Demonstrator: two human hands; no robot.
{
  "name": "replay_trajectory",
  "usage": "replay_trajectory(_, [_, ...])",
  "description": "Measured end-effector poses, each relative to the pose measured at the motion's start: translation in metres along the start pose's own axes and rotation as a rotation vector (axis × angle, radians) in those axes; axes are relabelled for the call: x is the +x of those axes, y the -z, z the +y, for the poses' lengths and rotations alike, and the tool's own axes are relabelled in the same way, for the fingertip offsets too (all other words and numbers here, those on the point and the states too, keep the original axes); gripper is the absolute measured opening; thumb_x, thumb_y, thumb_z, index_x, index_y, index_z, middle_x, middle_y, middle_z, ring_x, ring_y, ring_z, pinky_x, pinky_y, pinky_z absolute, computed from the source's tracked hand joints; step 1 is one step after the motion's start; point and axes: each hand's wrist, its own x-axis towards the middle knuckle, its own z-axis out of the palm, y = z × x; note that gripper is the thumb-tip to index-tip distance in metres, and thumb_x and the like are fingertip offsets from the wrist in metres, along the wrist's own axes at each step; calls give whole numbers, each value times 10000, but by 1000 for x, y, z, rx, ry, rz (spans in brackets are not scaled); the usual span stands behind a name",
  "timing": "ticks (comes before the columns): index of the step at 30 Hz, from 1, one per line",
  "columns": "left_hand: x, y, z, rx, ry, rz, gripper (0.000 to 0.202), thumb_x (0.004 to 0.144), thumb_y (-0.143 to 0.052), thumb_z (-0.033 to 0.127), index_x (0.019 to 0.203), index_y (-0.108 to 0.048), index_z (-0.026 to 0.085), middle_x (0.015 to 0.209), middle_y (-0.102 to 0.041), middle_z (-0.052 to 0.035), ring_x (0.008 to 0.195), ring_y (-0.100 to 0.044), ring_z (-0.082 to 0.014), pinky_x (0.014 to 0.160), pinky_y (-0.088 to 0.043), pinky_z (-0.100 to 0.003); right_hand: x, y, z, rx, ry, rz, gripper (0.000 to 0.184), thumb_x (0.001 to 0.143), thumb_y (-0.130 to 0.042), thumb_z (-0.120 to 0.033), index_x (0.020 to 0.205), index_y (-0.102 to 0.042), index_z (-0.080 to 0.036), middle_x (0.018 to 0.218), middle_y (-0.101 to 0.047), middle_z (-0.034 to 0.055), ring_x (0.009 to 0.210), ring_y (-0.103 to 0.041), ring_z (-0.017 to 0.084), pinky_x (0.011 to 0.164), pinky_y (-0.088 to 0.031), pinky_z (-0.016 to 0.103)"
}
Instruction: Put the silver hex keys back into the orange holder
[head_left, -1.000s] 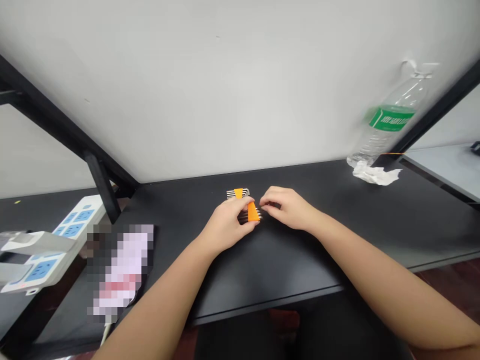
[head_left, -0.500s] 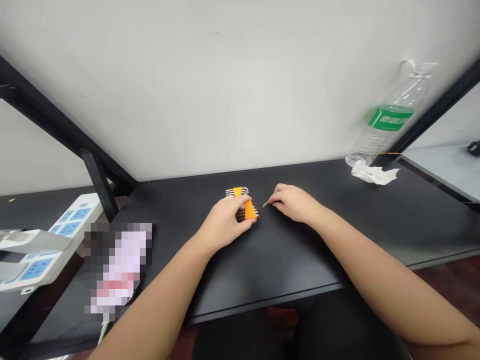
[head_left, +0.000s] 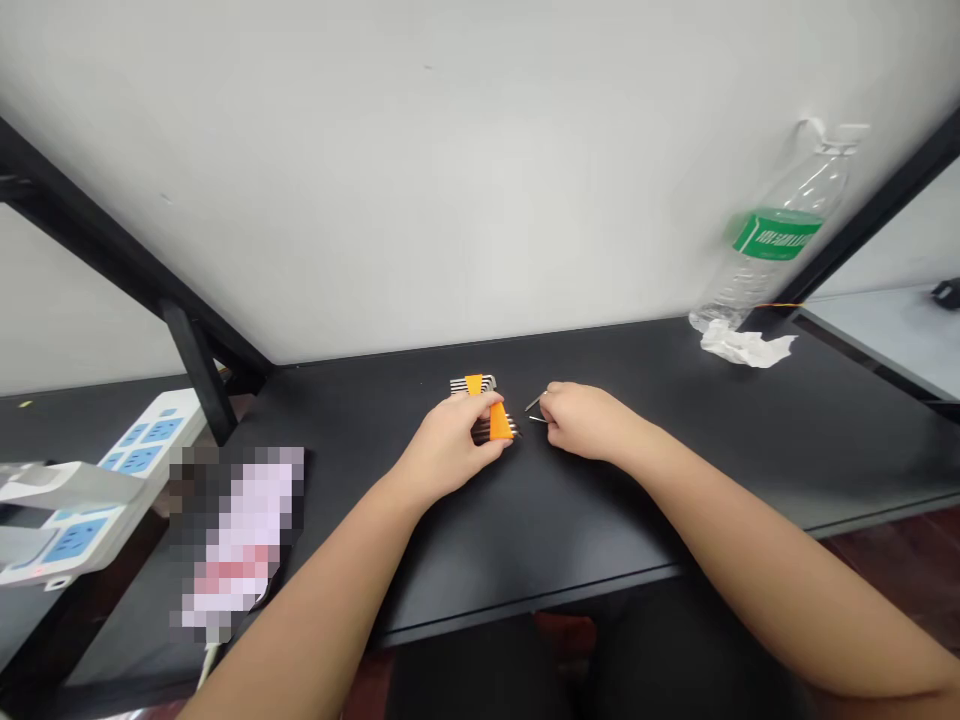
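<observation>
Two hands: apart from each other, over the black tabletop (head_left: 720, 440).
Left hand (head_left: 450, 440): clamped around the orange holder (head_left: 501, 422), mid-table, probably to steady it, with metal ends exposed on its right.
Right hand (head_left: 589, 420): curled closed around at least one of two slim metal rods (head_left: 535, 402) just right of the holder; whether both are gripped, I cannot tell.
Near edge (head_left: 525, 606): well apart from both hands.
Room: bare surface runs right toward the tissue (head_left: 746, 346); the wall (head_left: 480, 200) bounds the far side.
</observation>
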Motion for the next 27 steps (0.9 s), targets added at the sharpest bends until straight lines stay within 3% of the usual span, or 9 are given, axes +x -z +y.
replay_trajectory(3, [0,1,2,7,-2,-4,459,823,-749,341,1262,-665,237,1139,-747,-53,995,-717,-242,893,-576,-366,-2,3,-5,97,38,42,99,814,-606,-99,775,-575,-184,868,-623,51,676,-517,153,587,-326,282])
replay_trajectory(7, [1,1,3,9,-8,0,436,825,-741,321,1246,-666,239,1163,-749,-52,997,-715,-244,900,-576,-376,0,6,-5,362,165,206,127,842,-578,-64,829,-572,-190,800,-598,-1,673,-504,126,630,-364,250])
replay_trajectory(12, [0,0,0,-4,-7,4,466,828,-750,358,1273,-657,255,1154,-751,-45,986,-723,-238,887,-583,-362,1,4,0,443,283,312,136,915,-562,-73,873,-634,-180,872,-614,23,731,-539,129,676,-411,248])
replay_trajectory(21, [0,0,0,7,-6,-8,473,828,-756,363,1279,-661,257,1159,-745,-49,1002,-719,-244,922,-572,-368,-2,7,1,379,314,306,195,1000,-531,-136,966,-720,-173,944,-641,60,790,-598,154,738,-467,282])
replay_trajectory(27, [1,3,3,76,-80,-38,376,837,-747,353,1196,-685,260,1101,-747,-51,992,-691,-261,932,-539,-417,-8,10,-8,320,284,250,240,1014,-493,-142,1013,-728,-188,1030,-640,85,813,-596,163,767,-475,296])
